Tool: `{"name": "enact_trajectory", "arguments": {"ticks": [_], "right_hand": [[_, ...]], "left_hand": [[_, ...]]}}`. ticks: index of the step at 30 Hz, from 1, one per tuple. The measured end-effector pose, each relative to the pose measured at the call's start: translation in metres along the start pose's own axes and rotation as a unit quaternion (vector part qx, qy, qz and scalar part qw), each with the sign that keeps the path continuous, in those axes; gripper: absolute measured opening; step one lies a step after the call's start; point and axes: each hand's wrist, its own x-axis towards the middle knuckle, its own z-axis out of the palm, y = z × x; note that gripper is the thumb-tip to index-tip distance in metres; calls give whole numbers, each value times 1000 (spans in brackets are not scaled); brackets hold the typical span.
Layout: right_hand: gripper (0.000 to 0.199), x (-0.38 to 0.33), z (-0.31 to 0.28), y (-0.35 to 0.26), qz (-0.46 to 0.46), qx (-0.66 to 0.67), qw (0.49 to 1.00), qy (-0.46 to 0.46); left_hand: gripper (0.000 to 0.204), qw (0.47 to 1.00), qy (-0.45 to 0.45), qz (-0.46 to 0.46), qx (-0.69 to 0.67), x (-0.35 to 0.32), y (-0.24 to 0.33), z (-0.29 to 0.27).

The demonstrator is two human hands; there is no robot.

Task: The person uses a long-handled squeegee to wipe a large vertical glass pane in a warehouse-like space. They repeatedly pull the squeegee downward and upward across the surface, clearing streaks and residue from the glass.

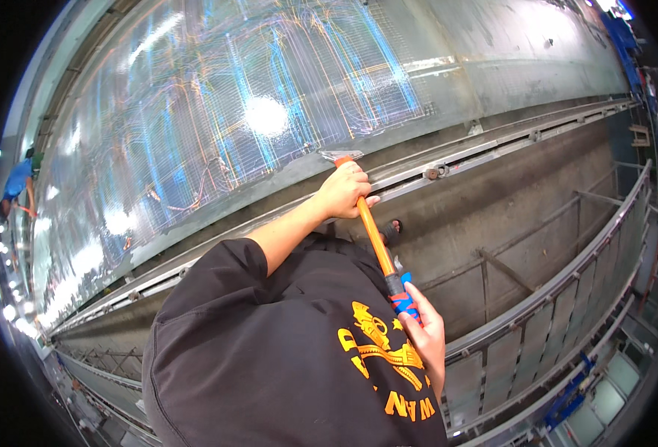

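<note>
My left hand [344, 190] is wrapped round the upper part of an orange pole [374, 237], just below its head. A flat metal scraper-like head [342, 156] tops the pole and lies at the near edge of a large shiny sheet [269, 115]. Whether the head touches the sheet, I cannot tell. My right hand [427, 328] grips the pole's lower end, at a black section with blue and red wrapping. Printed lines and a grid pattern, with bright lamp reflections, cover much of the sheet.
A metal rail [485, 153] with a bolt-like fitting [435, 172] runs along the sheet's near side. Behind me curves a metal railing [567, 279] with panels. At the far left, another person in blue [20, 179] leans toward the sheet. My sandalled foot [393, 228] shows below.
</note>
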Motion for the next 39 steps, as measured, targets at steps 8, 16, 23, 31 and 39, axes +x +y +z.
{"name": "enact_trajectory", "arguments": {"ticks": [8,16,23,31,39], "right_hand": [[50,13,85,-56,44,41,997,57],[51,7,109,-58,120,39,986,114],[50,28,116,-128,161,-1,977,137],[52,33,99,-110,151,-14,982,114],[50,11,95,-55,93,84,988,90]], "left_hand": [[36,995,61,35,-65,4,-50,-15],[40,986,95,66,-121,-1,-63,-29],[38,979,125,38,-156,16,-83,-35],[35,982,99,37,-158,17,-87,-31],[27,985,-3,80,-154,9,-72,-36]]}}
